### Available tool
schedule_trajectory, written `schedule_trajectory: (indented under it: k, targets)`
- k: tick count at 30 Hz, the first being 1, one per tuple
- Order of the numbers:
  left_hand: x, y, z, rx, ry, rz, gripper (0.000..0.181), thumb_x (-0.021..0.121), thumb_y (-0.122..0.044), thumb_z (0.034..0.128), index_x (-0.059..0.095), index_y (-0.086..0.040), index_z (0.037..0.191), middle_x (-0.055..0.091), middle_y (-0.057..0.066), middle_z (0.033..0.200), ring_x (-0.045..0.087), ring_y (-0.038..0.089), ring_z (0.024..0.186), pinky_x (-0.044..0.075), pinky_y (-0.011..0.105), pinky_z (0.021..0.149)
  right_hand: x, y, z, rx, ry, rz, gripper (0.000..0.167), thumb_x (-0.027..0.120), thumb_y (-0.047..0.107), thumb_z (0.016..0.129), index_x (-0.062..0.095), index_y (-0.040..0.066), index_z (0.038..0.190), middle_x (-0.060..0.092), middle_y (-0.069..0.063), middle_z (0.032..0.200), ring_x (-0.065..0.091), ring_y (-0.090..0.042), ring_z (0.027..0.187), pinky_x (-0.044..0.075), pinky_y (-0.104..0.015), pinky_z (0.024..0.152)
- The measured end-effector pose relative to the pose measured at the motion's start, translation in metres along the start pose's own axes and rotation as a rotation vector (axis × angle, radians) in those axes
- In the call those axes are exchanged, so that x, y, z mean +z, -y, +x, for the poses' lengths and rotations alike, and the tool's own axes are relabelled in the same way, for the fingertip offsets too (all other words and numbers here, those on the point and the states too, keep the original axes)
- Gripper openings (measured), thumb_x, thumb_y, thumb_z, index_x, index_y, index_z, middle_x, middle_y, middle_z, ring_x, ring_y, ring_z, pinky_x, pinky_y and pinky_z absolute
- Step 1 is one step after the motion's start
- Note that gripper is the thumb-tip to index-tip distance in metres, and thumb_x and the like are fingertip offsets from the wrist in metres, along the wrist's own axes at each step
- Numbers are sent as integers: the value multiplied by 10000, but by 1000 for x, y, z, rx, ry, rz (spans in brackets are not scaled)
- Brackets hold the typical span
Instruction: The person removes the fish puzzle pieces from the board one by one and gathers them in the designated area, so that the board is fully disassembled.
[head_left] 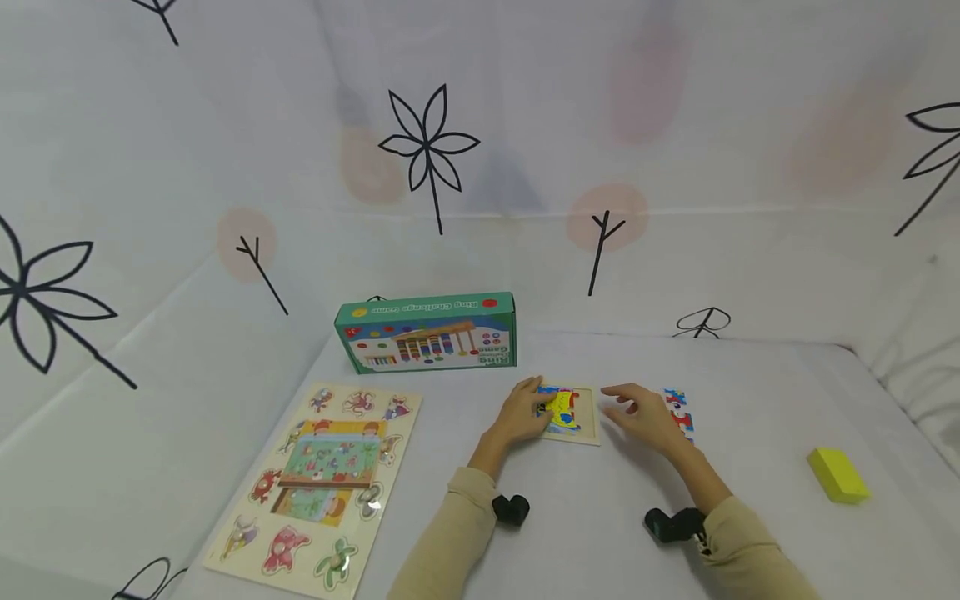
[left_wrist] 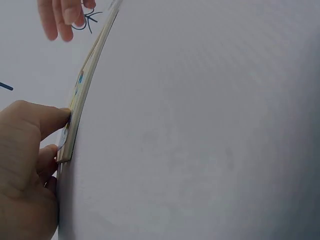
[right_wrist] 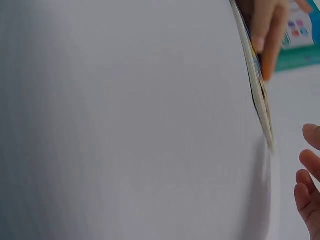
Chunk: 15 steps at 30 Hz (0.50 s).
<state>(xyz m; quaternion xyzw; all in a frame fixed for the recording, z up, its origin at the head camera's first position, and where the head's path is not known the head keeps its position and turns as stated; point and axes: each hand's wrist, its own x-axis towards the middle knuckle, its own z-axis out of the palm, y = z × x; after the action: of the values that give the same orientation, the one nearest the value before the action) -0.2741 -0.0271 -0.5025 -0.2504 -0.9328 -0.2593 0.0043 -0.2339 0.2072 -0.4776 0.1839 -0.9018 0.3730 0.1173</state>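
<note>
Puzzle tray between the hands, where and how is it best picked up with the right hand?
Probably pinch the puzzle tray by its right rim, coming from the right with the right hand: that edge is thin and bare, while the left hand covers part of the left side.

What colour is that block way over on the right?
The block is bright yellow; the head view shows it best.

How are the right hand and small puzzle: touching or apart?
Apart: the head view shows a slim gap between right hand and small puzzle; the right wrist view, a clear one.
</note>
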Motion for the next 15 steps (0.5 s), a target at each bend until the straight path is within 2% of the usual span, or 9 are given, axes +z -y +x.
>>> schedule_trajectory:
  k: [5,7,10,13,15]
  targets:
    - [-8,-1,-3,-6,39,-41,419,583,-207,883,587,-95,1287,376,150,1469,306,274,1381,285,422,1111,21,14,5,-83,69,43,283,700,37,808,652,-78,1062,668,-188,1001,598,-276,823,530,-292,652]
    - [-9,0,-4,-15,29,-63,420,596,-219,880,593,-75,1275,395,144,1458,316,270,1378,295,455,1100,29,18,5,-71,112,47,303,707,59,809,650,-78,1073,670,-184,1015,603,-275,837,536,-322,679]
    - [-8,1,-7,-22,-4,-84,420,618,-240,869,609,-61,1249,443,127,1427,352,263,1359,312,482,1084,37,24,6,-35,168,21,346,724,100,803,649,-78,1090,669,-189,1044,612,-317,922,524,-429,786]
    - [-9,3,-10,-9,-26,-104,416,632,-237,865,616,-47,1235,471,123,1404,383,271,1339,317,500,1075,42,28,6,-22,183,-42,351,748,117,782,667,-74,1065,680,-182,1021,614,-340,954,487,-502,846]
    - [-9,3,-11,-3,-23,-113,419,630,-239,868,612,-49,1241,470,115,1408,387,272,1337,310,495,1080,43,30,6,-23,170,-87,316,751,109,776,683,-69,1028,691,-166,971,622,-314,906,492,-486,819]
